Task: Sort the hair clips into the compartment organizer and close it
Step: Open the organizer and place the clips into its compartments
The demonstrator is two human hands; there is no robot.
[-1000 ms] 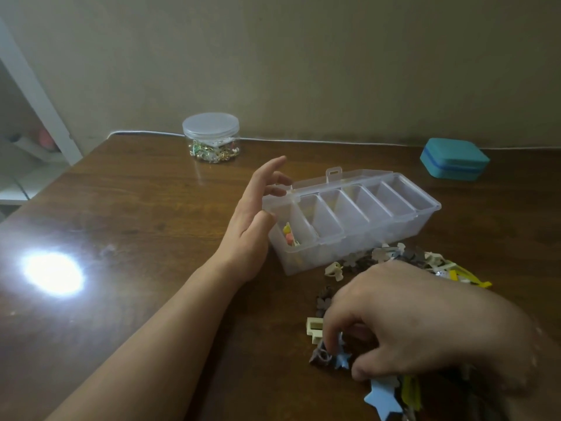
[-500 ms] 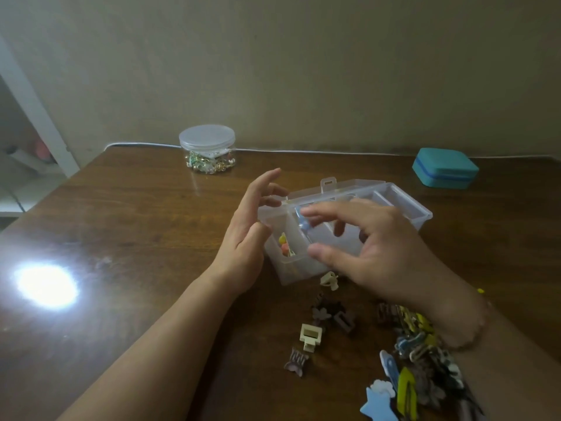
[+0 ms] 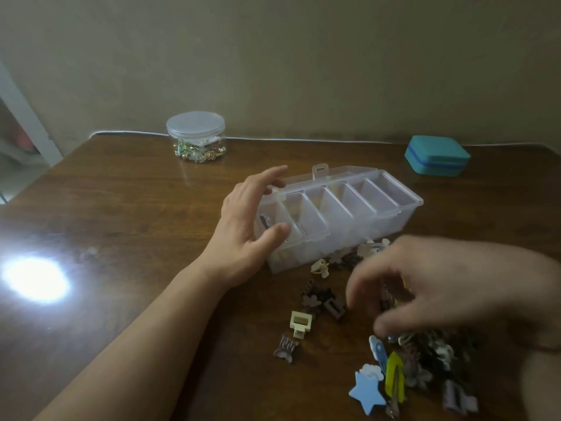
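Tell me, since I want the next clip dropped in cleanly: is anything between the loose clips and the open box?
Nothing visible blocks the way. The organizer stands open, its lid folded back, just behind the loose hair clips. The left hand only holds the box's left end. The right hand hovers blurred over the pile.

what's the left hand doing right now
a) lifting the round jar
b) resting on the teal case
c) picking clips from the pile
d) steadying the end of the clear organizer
d: the left hand is cupped around the near left end of the organizer, thumb against its front wall; the jar and the teal case stand apart, untouched.
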